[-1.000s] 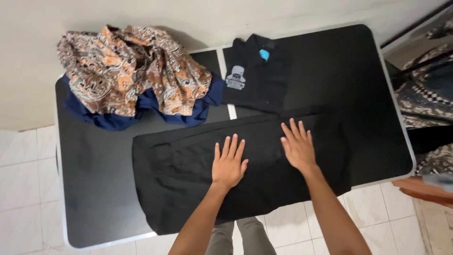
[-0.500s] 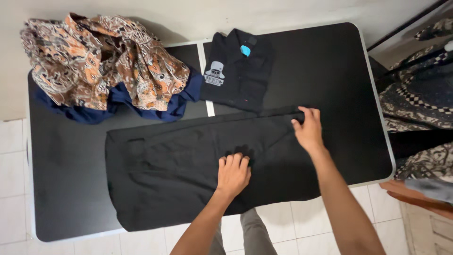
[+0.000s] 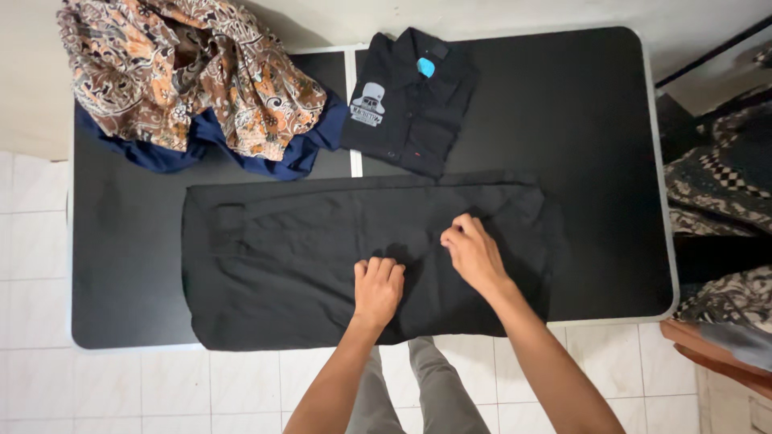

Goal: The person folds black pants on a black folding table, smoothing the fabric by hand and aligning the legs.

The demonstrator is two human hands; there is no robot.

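A: In the head view, the fingers [image 3: 384,269] of the left hand [image 3: 376,289] are curled together, knuckles pressing the black garment [image 3: 273,257] flat on the black table [image 3: 595,120]. The right hand [image 3: 474,255] bunches its fingers, seemingly pinching a fold of it.

B: Risk?

A: I'd judge the near hem, overhanging the table edge, could drag the cloth floorward if the pressing hand lifts. A wide pull might also nudge the folded black shirt [image 3: 410,100] or the patterned pile [image 3: 185,76].
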